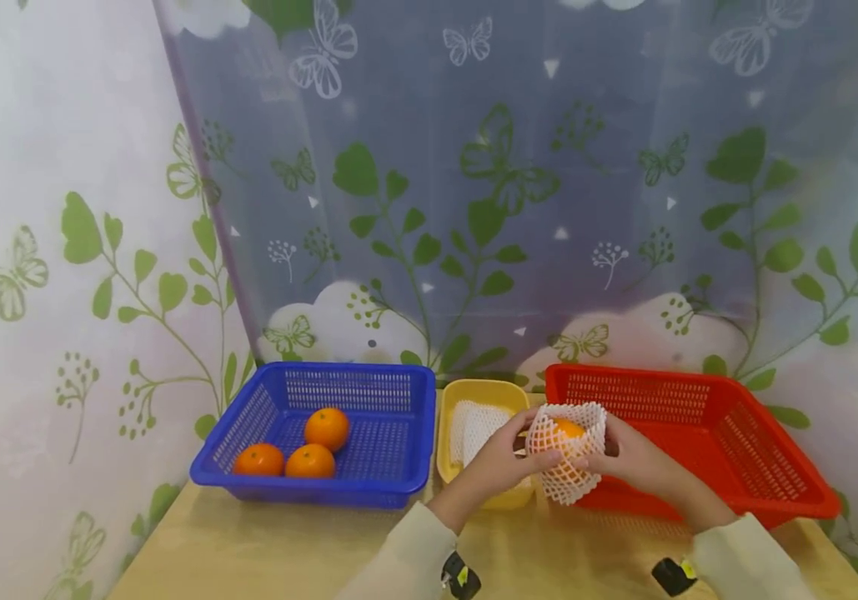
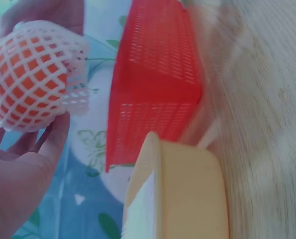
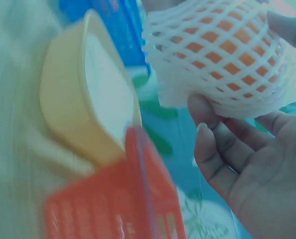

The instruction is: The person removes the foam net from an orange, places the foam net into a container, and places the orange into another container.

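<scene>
An orange (image 1: 568, 429) sits inside a white foam net sleeve (image 1: 565, 485), raised in front of the red basket. My left hand (image 1: 502, 454) grips the sleeved fruit from the left, thumb toward its front. From the other side, my right hand (image 1: 637, 458) holds it too, thumb against the net. The orange's top shows through the sleeve's open upper end. In the left wrist view the mesh (image 2: 31, 74) is stretched round the fruit. The right wrist view shows my curled fingers under the net (image 3: 227, 59).
A blue basket (image 1: 391, 492) at left contains three oranges (image 1: 327, 428). Between the baskets, a yellow tub (image 1: 445, 467) holds more white foam nets (image 1: 483, 425). The red basket (image 1: 781, 492) stands at right on the wooden table (image 1: 248, 550). A patterned curtain (image 1: 429, 208) hangs behind.
</scene>
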